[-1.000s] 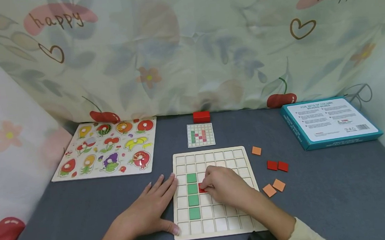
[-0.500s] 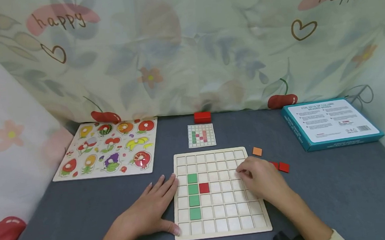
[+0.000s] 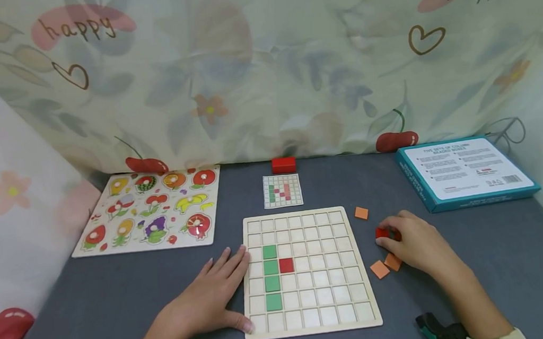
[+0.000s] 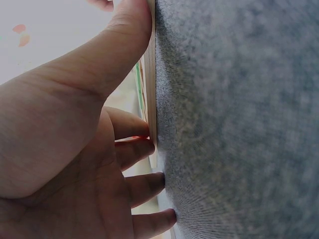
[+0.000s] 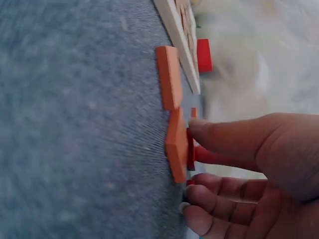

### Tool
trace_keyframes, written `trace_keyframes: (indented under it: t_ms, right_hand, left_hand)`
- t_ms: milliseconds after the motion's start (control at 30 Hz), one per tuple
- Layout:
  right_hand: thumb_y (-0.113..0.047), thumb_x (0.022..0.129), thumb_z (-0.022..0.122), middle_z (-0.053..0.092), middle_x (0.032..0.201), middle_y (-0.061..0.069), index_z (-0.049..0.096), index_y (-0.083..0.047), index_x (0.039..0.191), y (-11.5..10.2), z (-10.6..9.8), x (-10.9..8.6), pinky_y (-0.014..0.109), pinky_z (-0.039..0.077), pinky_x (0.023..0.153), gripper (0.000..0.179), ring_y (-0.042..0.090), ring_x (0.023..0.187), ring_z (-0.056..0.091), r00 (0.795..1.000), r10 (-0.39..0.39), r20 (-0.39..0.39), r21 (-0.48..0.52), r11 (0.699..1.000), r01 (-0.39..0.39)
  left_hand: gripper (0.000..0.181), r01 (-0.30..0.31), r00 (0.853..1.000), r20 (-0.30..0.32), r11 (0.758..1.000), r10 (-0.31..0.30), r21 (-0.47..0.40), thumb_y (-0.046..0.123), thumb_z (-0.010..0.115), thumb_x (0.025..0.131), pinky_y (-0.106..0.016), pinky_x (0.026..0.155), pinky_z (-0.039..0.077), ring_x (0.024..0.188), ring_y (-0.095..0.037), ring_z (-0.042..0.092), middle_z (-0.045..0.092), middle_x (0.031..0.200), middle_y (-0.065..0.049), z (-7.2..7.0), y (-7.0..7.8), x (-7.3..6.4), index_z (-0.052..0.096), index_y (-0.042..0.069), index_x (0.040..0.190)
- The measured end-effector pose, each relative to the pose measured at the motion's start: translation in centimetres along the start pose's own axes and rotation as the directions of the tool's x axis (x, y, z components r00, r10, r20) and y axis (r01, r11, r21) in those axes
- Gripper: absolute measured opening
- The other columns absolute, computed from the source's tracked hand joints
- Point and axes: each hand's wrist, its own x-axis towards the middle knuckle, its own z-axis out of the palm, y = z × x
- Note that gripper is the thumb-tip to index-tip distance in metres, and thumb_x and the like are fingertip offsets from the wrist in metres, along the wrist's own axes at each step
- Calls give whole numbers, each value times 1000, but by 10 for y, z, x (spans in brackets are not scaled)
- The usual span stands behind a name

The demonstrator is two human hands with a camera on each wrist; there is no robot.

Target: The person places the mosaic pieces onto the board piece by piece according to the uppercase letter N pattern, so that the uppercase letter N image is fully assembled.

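A wooden grid board (image 3: 314,323) lies on the table, with several green tiles (image 3: 272,284) in one column and a red tile (image 3: 286,265) beside them. My left hand (image 3: 204,297) rests at the board's left edge, fingers spread, thumb near the lower corner; the left wrist view shows its fingertips against the board's side. Right of the board, my right hand (image 3: 416,240) pinches a loose red tile (image 3: 381,232) between thumb and forefinger. Another red tile (image 3: 397,235) is partly hidden by those fingers. Two orange tiles (image 3: 380,269) lie just below the hand, and a third orange tile (image 3: 361,213) farther back.
Behind the board lies a small pattern card (image 3: 283,191), with a red block (image 3: 283,165) beyond it. A fruit picture board (image 3: 147,211) is at the back left. At the back right lies a teal and white box (image 3: 468,170). A printed curtain (image 3: 265,85) closes off the back.
My right hand has let go of the red tile in the grid and moved right to the loose red tiles, taking hold of one. The left hand stays at the board's edge.
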Motion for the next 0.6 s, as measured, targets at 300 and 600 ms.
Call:
trace_keyframes:
  t_ms: [300,600]
  right_hand:
    - [-12,83,83,55,83,5,64,-3,94,-3,1,4,38,42,60,23,21,73,50,1000,19,5,47,999,-20]
    - [-4,86,77,54,74,0,64,-7,92,-4,1,0,34,41,58,15,17,67,49,1000,19,-2,127,992,-19]
  left_hand:
    - [126,4,1000,-2,1000,-4,-4,76,72,66,-67,113,14,151,-38,7,14,167,-7,-1,0,-1,22,10,161]
    - [126,-2,1000,-9,1000,2,-4,77,72,66,-67,113,15,151,-38,8,15,167,-7,1,-1,-1,22,10,161]
